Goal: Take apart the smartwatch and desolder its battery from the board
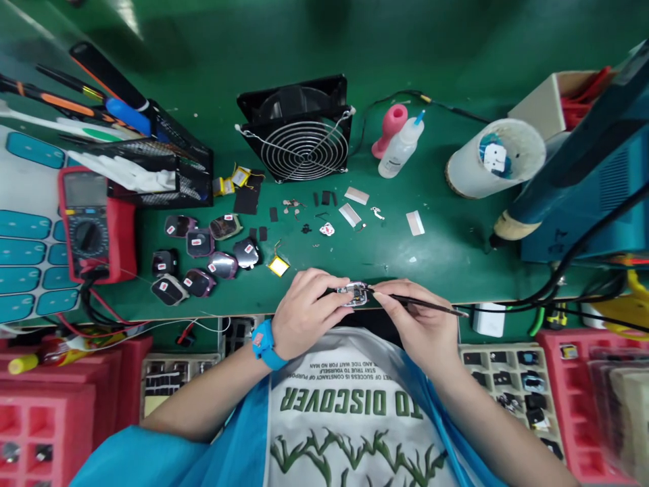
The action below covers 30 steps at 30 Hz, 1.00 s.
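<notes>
Near the front edge of the green bench, my left hand (310, 308) grips a small watch-sized device (356, 293) between thumb and fingers, its inner parts facing up. A blue band is round the left wrist. My right hand (423, 325) pinches a thin dark tool (430, 305), perhaps tweezers, whose tip meets the right side of the device. Just beyond my left hand lies a small yellow-edged battery (278, 265). Several dark watch cases (200, 241) with small labels are grouped to the left.
A black fan (304, 142) stands behind, with a clear bottle (401, 150) and a white cup (494, 159) to its right. Small loose parts lie before the fan. A red multimeter (96, 226) and a mesh holder (195, 176) are left; a blue machine (593, 216) is right.
</notes>
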{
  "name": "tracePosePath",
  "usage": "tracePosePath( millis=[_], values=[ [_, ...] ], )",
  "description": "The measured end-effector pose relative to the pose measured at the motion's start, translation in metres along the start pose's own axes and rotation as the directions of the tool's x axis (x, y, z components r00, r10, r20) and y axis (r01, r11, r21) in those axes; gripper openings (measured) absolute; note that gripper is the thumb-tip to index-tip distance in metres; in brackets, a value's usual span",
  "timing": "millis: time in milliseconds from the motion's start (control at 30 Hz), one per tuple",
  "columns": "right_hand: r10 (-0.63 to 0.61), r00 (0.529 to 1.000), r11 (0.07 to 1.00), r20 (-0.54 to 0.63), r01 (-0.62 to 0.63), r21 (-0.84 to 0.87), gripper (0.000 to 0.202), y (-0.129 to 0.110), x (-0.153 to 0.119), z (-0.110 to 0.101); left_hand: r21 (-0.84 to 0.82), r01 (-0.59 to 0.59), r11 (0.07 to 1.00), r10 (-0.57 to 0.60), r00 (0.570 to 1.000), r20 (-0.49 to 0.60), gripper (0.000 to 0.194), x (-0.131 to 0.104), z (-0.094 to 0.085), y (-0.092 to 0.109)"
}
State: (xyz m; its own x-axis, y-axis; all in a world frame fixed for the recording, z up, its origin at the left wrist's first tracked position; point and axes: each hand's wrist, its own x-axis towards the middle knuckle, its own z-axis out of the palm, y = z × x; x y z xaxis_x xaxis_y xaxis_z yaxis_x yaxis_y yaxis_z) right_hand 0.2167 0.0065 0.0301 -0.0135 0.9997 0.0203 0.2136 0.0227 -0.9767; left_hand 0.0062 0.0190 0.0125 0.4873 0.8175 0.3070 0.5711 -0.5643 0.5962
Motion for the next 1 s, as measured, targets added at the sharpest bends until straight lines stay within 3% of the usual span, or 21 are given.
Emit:
tracePosePath(
  millis=[133,233,367,433,533,867,933,1000],
  values=[
    [0.025,0.999,1.000,-0.027,-0.024,0.018,0.011,0.001,0.001,-0.001,-0.010,-0.013,1.000,0.013,1.000,0.001,0.012,0.001,-0.001,0.000],
    [0.000,0.999,0.999,0.032,-0.001,0.037,0.013,0.001,0.000,-0.010,-0.005,-0.011,1.000,0.011,1.000,0.012,0.012,0.003,-0.001,0.000],
    [-0.171,0.962,0.985,0.214,0.168,0.030,0.021,0.006,-0.005,-0.021,-0.050,0.022,0.999,-0.020,0.999,0.024,0.008,0.004,-0.001,0.000],
    [-0.244,0.937,0.966,0.250,0.257,-0.021,0.025,0.009,-0.009,-0.022,-0.073,0.044,0.996,-0.042,0.999,0.023,0.009,0.005,-0.001,0.000],
    [-0.315,0.920,0.938,0.233,0.340,-0.074,0.029,0.013,-0.015,-0.020,-0.068,0.039,0.997,-0.038,0.999,0.015,0.008,0.004,0.000,0.000],
    [-0.422,0.895,0.897,0.144,0.435,-0.075,0.041,0.023,-0.024,-0.014,-0.016,-0.012,1.000,0.012,1.000,0.013,0.007,0.004,0.000,-0.001],
    [-0.382,0.919,0.919,0.100,0.389,-0.065,0.038,0.019,-0.023,-0.013,-0.021,-0.020,1.000,0.020,1.000,0.017,0.008,0.004,0.000,-0.001],
    [-0.259,0.962,0.965,0.082,0.261,-0.024,0.031,0.014,-0.020,-0.014,-0.031,-0.018,0.999,0.018,1.000,0.022,0.008,0.005,-0.001,-0.001]
  ],
)
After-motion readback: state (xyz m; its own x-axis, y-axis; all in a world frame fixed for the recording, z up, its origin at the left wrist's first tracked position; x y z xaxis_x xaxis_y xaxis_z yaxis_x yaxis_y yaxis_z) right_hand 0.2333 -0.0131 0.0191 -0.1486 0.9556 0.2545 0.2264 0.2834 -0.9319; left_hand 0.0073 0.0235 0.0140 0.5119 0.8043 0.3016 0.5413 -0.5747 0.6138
